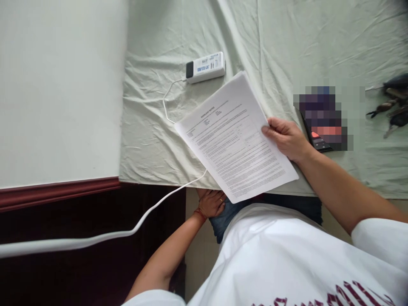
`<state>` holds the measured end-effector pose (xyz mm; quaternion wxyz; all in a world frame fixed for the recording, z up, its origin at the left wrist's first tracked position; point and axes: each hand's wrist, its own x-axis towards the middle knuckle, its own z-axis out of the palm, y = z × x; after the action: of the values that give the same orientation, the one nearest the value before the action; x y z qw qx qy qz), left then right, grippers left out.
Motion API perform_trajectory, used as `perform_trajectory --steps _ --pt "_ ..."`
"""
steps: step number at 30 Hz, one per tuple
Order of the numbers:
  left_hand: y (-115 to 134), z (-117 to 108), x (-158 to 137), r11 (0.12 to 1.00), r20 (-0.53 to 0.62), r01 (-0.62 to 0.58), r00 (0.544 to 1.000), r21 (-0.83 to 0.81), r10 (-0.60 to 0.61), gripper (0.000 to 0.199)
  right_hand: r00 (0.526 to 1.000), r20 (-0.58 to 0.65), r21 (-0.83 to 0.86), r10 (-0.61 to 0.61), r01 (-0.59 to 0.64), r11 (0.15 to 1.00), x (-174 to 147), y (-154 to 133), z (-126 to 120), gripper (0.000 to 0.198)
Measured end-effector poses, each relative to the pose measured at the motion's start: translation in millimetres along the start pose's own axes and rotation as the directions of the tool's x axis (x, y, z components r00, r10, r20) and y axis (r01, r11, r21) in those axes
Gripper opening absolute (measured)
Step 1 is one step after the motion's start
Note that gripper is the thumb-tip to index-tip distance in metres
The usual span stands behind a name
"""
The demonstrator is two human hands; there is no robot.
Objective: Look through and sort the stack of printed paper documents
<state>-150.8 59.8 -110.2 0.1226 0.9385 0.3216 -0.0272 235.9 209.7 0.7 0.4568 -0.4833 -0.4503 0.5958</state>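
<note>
My right hand (pixel 285 138) pinches the right edge of several printed sheets of paper (pixel 236 148), thumb on top and fingers underneath. The sheets are tilted over the front edge of the cloth-covered table, text side up. A heading and dense lines of small print show on the top page. My left hand (pixel 212 203) rests on my thigh below the table edge, fingers lying on the jeans (pixel 219 223) and holding nothing. It wears a ring and a red wrist string, and lies just beside the lower left corner of the paper.
A white power bank (pixel 205 68) lies beyond the paper on the pale green cloth (pixel 153 106). Its white cable (pixel 134 229) passes under the sheets and off to the left. A partly blurred-out dark device (pixel 321 146) and dark items (pixel 397 102) lie at right.
</note>
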Motion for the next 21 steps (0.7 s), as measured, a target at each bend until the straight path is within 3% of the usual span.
perform_trajectory --steps 5,21 --pt "-1.6 1.0 -0.7 0.998 -0.059 -0.058 0.996 0.028 0.060 0.016 0.998 -0.007 0.183 0.060 -0.058 0.981 -0.4 -2.3 -0.5 0.025" --pt "-0.4 2.9 -1.5 0.998 -0.006 -0.022 1.000 0.063 0.022 0.017 0.998 0.015 0.260 0.061 -0.063 0.964 -0.4 0.3 -2.1 0.022"
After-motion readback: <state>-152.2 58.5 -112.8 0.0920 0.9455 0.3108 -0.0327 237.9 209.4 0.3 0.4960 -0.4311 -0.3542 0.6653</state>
